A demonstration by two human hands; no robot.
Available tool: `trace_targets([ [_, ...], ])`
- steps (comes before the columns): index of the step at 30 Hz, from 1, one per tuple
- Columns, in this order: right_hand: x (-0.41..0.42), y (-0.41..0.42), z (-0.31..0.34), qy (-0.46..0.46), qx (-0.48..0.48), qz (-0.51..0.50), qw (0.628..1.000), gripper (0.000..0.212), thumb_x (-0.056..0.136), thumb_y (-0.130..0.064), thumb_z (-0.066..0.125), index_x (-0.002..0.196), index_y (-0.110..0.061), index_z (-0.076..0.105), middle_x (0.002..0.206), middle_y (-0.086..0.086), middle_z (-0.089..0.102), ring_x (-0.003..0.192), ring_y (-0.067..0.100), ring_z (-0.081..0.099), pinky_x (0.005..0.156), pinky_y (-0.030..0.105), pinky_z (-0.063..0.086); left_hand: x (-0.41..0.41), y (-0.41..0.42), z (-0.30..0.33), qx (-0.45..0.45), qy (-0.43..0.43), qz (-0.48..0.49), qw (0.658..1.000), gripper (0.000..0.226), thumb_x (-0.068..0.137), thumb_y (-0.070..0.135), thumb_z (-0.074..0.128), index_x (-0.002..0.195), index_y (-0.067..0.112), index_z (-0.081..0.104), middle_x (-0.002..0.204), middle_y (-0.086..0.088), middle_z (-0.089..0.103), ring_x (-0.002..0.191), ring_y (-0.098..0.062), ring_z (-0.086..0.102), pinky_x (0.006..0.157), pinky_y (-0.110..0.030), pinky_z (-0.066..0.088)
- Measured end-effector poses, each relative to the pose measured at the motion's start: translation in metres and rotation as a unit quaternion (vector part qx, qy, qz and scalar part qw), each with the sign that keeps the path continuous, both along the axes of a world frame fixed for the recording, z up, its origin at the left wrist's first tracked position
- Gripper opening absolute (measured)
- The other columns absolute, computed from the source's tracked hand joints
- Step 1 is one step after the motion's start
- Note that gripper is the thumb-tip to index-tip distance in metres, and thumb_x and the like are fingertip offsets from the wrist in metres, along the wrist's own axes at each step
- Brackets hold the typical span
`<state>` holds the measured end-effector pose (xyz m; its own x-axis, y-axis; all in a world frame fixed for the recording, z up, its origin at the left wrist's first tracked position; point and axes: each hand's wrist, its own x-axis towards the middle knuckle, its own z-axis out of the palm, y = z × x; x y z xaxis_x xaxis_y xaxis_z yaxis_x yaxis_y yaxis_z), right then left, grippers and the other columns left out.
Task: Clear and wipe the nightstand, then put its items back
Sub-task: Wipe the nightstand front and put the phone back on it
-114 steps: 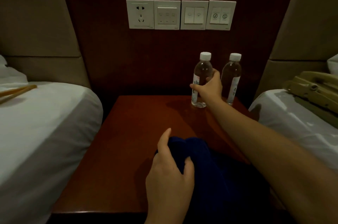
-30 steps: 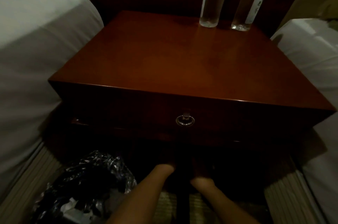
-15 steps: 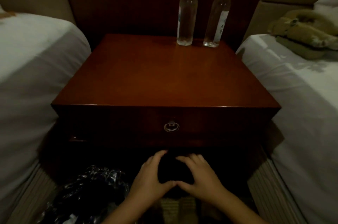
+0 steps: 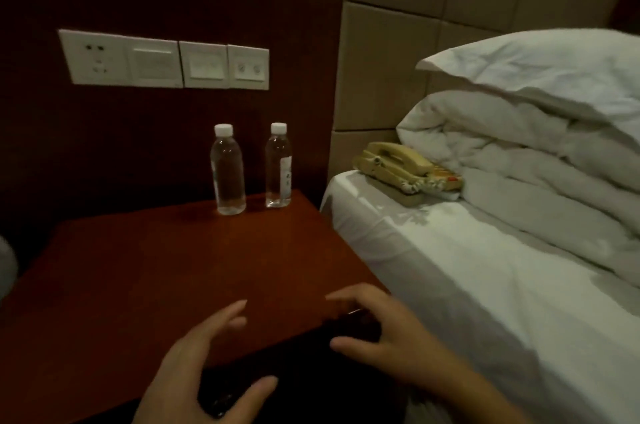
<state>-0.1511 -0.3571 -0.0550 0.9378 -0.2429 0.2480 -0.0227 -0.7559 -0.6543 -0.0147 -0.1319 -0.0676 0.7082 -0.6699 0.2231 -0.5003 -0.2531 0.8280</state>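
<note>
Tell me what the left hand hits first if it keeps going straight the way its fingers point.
The left hand points up and to the right across the bare nightstand top. Nothing lies in that line until the two water bottles at the back edge; the nearer left one looks likeliest, though depth is hard to judge.

Your surface (image 4: 166, 268) is reddish-brown polished wood, smooth, with a soft sheen. At its back edge stand two water bottles (image 4: 227, 171) of clear glossy plastic with matt white caps, the right-hand one (image 4: 278, 167) wearing a pale paper-like label. Above them, the switch plates (image 4: 162, 62) are smooth off-white plastic on a dark matt wall panel. Right of the surface, the bed sheet (image 4: 450, 268) is white cloth, lightly creased, carrying a yellowed plastic telephone (image 4: 401, 167). Behind that, the quilt (image 4: 519, 153) is rumpled white fabric.
</note>
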Motion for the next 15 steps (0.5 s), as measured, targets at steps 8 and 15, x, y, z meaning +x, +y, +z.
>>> trace_targets([
  [8, 0.008, -0.08, 0.06, -0.009, -0.106, -0.134, 0.985, 0.047, 0.076, -0.054, 0.066, 0.12, -0.042, 0.052, 0.118, -0.019, 0.055, 0.103, -0.002, 0.053, 0.085, 0.022, 0.049, -0.01, -0.099, 0.034, -0.053, -0.031, -0.023, 0.998, 0.066, 0.067, 0.049, 0.078, 0.111, 0.068, 0.033, 0.112, 0.032, 0.049, 0.113, 0.002, 0.045, 0.086, -0.025, 0.038],
  [15, 0.023, -0.191, 0.094, -0.053, -0.196, -0.269, 0.942, 0.047, 0.076, -0.04, 0.074, 0.119, -0.025, 0.059, 0.123, -0.002, 0.058, 0.113, 0.016, 0.053, 0.091, 0.031, 0.045, 0.001, -0.217, 0.047, -0.065, 0.06, -0.062, 0.994, 0.058, 0.072, 0.048, 0.075, 0.119, 0.054, 0.042, 0.105, 0.026, 0.046, 0.103, -0.005, 0.048, 0.074, -0.025, 0.045],
])
